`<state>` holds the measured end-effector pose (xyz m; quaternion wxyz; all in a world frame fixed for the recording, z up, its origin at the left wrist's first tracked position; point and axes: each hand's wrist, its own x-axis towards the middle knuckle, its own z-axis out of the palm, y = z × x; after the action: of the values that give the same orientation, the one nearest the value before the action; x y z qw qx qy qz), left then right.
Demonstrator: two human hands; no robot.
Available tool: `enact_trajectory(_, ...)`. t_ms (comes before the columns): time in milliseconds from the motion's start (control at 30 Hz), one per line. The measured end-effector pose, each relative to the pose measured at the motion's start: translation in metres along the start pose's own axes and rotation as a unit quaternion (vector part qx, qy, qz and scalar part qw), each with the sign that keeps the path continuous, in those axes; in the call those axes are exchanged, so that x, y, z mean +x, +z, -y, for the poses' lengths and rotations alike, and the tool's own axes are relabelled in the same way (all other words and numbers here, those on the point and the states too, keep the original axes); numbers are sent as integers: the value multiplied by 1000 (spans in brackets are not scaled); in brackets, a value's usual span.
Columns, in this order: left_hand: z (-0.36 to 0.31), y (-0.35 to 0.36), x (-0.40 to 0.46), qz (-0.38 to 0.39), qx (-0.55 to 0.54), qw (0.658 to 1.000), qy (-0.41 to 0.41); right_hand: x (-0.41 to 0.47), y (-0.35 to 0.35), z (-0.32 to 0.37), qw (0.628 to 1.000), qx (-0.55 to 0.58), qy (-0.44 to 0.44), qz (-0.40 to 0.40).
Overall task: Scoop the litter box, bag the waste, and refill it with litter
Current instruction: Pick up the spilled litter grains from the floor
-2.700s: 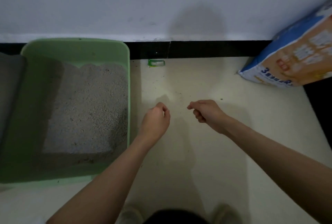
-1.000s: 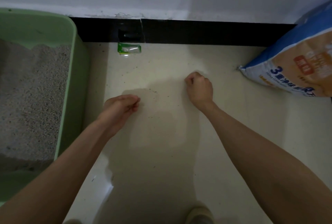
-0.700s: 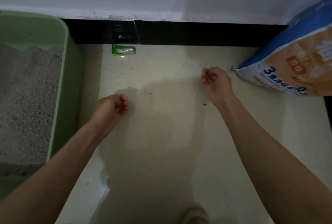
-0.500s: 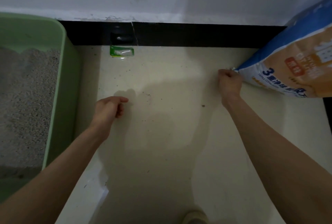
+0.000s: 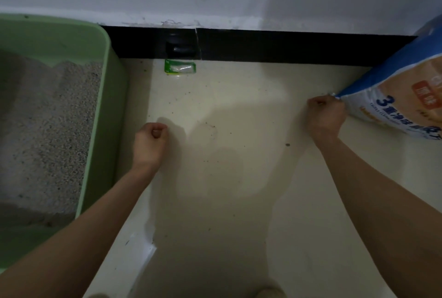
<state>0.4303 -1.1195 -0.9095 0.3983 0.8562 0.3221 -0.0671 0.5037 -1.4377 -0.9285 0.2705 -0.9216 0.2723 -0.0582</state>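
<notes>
A green litter box point(image 5: 107, 111) stands on the floor at the left, with grey litter point(image 5: 43, 130) piled across most of its inside. A blue, white and orange litter bag point(image 5: 401, 96) leans at the right edge of the view. My right hand point(image 5: 326, 116) grips the bag's lower left corner, fingers curled round it. My left hand point(image 5: 149, 142) hovers over the cream floor just right of the box, fingers curled, and I see nothing in it.
A small green and clear packet point(image 5: 179, 67) lies on the floor by the black skirting board point(image 5: 263, 46) under the white wall. Scattered litter grains dot the floor between my hands. A shoe tip point(image 5: 270, 293) shows at the bottom edge.
My right hand has travelled right across the floor and taken hold of the litter bag's corner. My left hand stayed near the box. The view has shifted right.
</notes>
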Motion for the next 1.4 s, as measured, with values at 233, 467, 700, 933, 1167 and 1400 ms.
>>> enact_trajectory(233, -16, 4, 16, -27, 63, 996, 60, 2, 1, 7, 998, -47, -34, 38)
enact_trajectory(467, -31, 14, 44, -37, 20, 998, 36, -34, 18, 70, 849, 414, 233, 232)
enact_trajectory(700, -31, 17, 56, -7, 27, 999, 23, -57, 39, 119, 739, 501, 199, 404)
enact_trajectory(933, -21, 8, 36, -16, 47, 995, 83, -63, 75, 153, 906, 178, -67, 378)
enact_trajectory(1167, -19, 17, 39, -20, 7, 998, 63, -69, 105, 160, 922, 40, -219, 316)
enact_trajectory(1400, -19, 18, 41, 1, 26, 999, 43, -72, 107, 157, 915, 24, -287, 283)
